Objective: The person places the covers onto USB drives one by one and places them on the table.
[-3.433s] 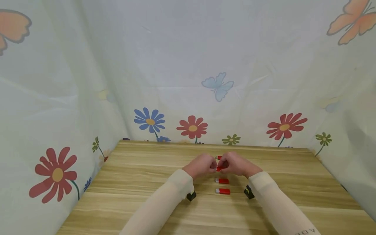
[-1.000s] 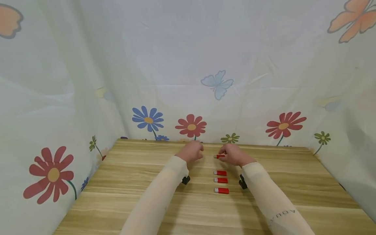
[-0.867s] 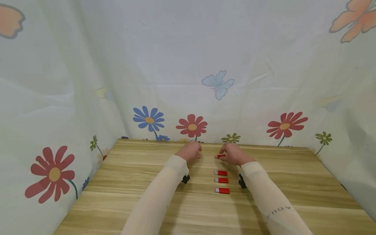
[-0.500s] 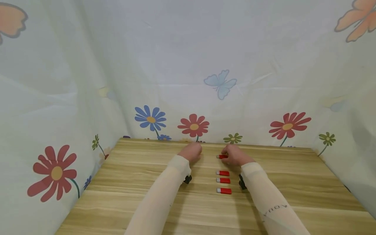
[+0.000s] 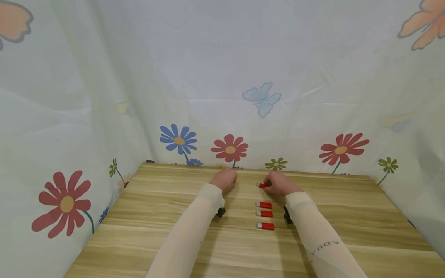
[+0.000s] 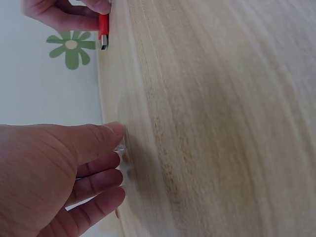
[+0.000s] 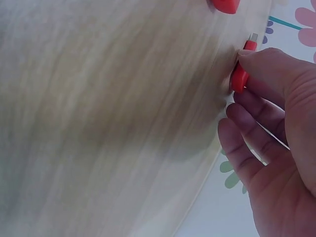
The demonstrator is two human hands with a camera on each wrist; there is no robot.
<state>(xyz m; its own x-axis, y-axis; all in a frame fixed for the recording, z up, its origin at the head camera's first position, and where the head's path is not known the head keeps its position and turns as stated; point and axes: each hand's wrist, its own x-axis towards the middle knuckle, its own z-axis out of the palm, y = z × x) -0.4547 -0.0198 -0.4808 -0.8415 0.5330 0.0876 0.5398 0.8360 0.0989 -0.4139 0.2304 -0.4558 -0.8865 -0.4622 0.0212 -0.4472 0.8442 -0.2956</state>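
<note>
My right hand [image 5: 279, 184] is at the far end of a row of red USB flash drives. Thumb and fingers pinch the farthest USB flash drive [image 7: 240, 76], whose bare metal plug points left in the head view. To the left, my left hand [image 5: 224, 180] is low over the far part of the table. A small clear piece [image 6: 120, 146], perhaps a cap, shows between its thumb and fingers, mostly hidden. Nearer to me lie three more red drives: one drive [image 5: 265, 205], a middle drive [image 5: 266, 214] and the nearest drive [image 5: 267, 226], all with pale ends at left.
The wood-grain table [image 5: 146, 224] runs back to a white curtain [image 5: 208, 77] printed with flowers and butterflies. Its back edge lies just beyond both hands. Dark wrist cameras are strapped under both cuffs.
Both hands were together at one drive; that drive now lies on the table. My left hand has moved left and away, and my right hand's fingers have closed on the farthest USB flash drive.
</note>
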